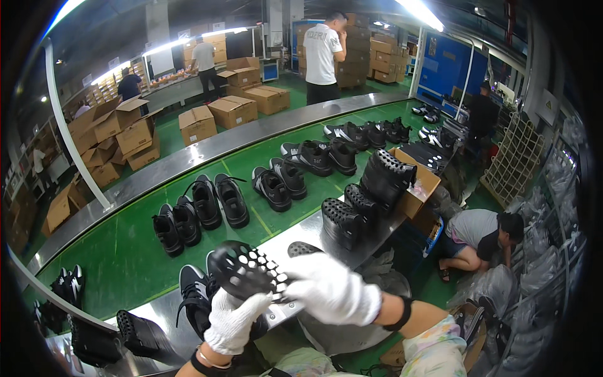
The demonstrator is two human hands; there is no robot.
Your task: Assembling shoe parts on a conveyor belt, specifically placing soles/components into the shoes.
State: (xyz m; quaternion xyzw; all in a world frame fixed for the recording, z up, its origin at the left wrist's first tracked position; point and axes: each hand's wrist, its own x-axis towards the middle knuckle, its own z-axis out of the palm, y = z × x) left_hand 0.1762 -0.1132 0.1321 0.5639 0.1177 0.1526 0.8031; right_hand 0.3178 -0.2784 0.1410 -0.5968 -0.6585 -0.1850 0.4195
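Note:
In front of me is a black shoe-shaped piece with rows of holes (242, 267), tilted so that light shows through its holes. My left hand (232, 320), in a white knit glove, is closed on its lower edge with the thumb laid along it. From the right, my gloved right hand (333, 289) is closed at its holed end, the fingertips slightly smeared by motion. Just behind the left hand stand black sneakers (193, 292) on the metal edge, partly hidden. Another holed piece (304, 248) lies just beyond my right hand.
Pairs of black sneakers (204, 201) stand along the green conveyor belt (125, 251). Stacked holed pieces (342, 223) rest on its metal edge beside an open carton (418, 195). At right a person (480, 235) crouches by plastic bags. Beyond the belt are cartons (232, 112) and a standing person (323, 56).

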